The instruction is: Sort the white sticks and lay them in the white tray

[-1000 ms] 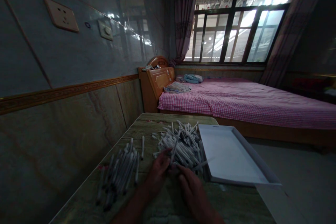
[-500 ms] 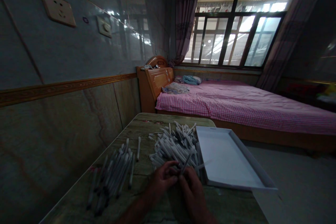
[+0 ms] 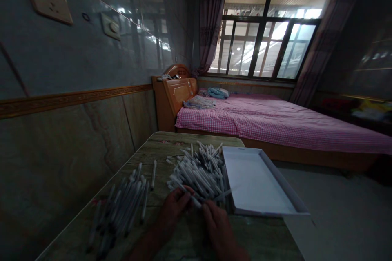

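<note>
Left of the shallow white rectangular box (image 3: 260, 183), a slim whitish plastic pen (image 3: 196, 202) slanted boxward and toward the person, its near end pinched in the right hand's (image 3: 217, 222) fingers, its farther part in the left hand's (image 3: 174, 207). The right hand was nearer the box.

A bed (image 3: 306, 156) with a pink checked sheet (image 3: 269, 118) stretches far right, below a window (image 3: 279, 0). On the left wall (image 3: 76, 61) sit a socket plate (image 3: 46, 0) and a dial switch (image 3: 110, 27).
</note>
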Demonstrator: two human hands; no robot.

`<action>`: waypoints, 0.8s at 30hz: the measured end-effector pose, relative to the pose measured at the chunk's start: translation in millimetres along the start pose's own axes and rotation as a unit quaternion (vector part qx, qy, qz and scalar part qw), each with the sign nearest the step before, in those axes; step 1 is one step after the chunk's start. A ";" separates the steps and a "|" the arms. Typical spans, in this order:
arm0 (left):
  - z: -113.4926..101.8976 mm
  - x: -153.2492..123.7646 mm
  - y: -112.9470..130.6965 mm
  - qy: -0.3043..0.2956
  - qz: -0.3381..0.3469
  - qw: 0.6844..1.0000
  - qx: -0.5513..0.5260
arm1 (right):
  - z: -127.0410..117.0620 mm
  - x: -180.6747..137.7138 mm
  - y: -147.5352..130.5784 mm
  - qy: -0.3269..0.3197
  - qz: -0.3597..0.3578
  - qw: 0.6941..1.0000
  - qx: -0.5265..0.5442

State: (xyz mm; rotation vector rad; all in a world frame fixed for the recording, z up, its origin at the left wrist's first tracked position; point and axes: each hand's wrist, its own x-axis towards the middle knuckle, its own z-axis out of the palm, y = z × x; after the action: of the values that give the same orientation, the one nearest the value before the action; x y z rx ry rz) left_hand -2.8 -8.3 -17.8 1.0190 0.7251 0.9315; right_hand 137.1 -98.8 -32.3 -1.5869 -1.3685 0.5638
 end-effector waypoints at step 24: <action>-2.1 9.4 -7.6 0.094 -0.045 0.995 -0.006 | -1.3 9.0 7.9 0.047 -0.035 0.997 -0.055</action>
State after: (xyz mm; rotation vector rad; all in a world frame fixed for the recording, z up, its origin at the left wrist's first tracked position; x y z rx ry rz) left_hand 1.8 -0.7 -26.3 0.8881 0.9132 0.9599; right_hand 144.6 -90.4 -36.5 -1.6260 -1.3998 0.3726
